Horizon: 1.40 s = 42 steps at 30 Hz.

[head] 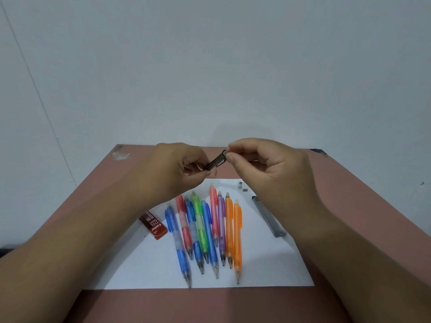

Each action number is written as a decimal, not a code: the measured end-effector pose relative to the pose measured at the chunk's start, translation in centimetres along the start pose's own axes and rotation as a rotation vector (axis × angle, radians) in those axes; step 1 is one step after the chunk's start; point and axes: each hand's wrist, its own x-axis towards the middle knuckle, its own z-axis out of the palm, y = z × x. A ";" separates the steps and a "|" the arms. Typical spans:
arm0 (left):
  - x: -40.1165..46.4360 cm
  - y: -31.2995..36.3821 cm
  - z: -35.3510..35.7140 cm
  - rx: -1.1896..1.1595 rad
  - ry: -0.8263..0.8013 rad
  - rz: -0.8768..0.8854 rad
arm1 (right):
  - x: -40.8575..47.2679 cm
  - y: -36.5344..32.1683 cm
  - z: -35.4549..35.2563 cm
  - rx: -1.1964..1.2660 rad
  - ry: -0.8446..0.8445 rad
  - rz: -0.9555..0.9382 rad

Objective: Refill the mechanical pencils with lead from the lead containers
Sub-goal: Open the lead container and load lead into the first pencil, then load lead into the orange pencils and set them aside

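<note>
Left fingers (pixel 198 170) grip dark pencil (pixel 215 161) | right fingers (pixel 231 157) pinch its end

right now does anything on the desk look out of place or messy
Mostly tidy. Two small grey caps lie loose on the white paper, apart from the coloured pencils. The table has a whitish scuff at its far left corner. Both hands hold a dark pencil.

Dark pencil (pixel 215 161): translucent grey-brown, tilted, above far edge of white sheet (pixel 268 264).
Coloured pencils (pixel 205 231): 9 pcs, blue, red, green, pink, purple, orange; fanned on sheet centre, tips toward near edge.
Red lead case (pixel 152 225): "2B", at sheet's left edge.
Grey lead case (pixel 268 216): on sheet, right side.
</note>
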 end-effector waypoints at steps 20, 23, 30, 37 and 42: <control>0.1 -1.9 0.7 -0.105 0.018 -0.074 | 1.4 3.6 -0.7 -0.510 -0.562 0.557; 0.1 -2.1 0.9 -0.084 0.020 -0.061 | 1.3 3.6 -0.6 -0.526 -0.558 0.549; 0.3 -2.6 1.0 -0.059 0.022 -0.071 | 1.2 3.6 -0.7 -0.592 -0.542 0.450; 0.4 -2.8 1.1 -0.031 0.022 -0.083 | 0.9 1.5 -1.1 -0.196 -0.195 0.237; 0.3 -2.7 1.1 -0.037 0.012 -0.061 | 0.8 1.9 -0.9 -0.168 -0.204 0.218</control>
